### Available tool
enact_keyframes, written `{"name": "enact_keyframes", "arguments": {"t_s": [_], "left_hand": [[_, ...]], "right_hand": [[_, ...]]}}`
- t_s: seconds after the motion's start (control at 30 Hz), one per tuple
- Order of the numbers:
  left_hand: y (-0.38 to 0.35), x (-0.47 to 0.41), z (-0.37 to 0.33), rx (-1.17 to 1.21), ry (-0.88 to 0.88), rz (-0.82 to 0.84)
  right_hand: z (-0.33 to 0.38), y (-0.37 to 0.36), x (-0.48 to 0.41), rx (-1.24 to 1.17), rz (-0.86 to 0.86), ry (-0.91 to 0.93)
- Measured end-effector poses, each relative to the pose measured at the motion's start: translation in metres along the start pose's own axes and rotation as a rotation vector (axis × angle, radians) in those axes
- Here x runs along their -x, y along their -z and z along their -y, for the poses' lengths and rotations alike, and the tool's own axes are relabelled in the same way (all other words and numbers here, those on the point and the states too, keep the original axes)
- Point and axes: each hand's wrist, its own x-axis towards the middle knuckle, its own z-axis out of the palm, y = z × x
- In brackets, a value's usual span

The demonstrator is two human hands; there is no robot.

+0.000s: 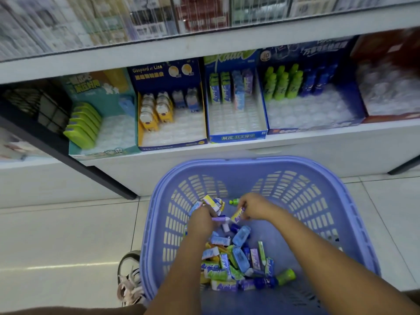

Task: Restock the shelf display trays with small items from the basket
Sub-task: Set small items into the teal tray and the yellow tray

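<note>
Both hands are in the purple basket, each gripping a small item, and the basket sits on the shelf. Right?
No: the head view shows the basket on the tiled floor below the shelf. Left hand and right hand each grip an item.

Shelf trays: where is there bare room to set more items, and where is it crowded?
Bare: front of the blue tray below its packs; front of the navy tray below the bottles; right half of the teal tray beside the green cases. Crowded: the basket pile, where the left hand grips a tube, the right hand a box.
</note>
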Motion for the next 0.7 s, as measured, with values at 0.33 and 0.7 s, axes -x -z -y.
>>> {"name": "enact_keyframes", "arguments": {"t_s": [0.33, 0.7], "left_hand": [[0.101, 0.031, -0.064, 0.795, -0.209, -0.053], [0.125, 0.064, -0.118, 1.206, -0.403, -0.084]], "right_hand": [[0.071, 0.154, 0.102, -0.484, -0.426, 0.336], [0.088, 0.242, 0.042, -0.141, -1.057, 0.297]]}}
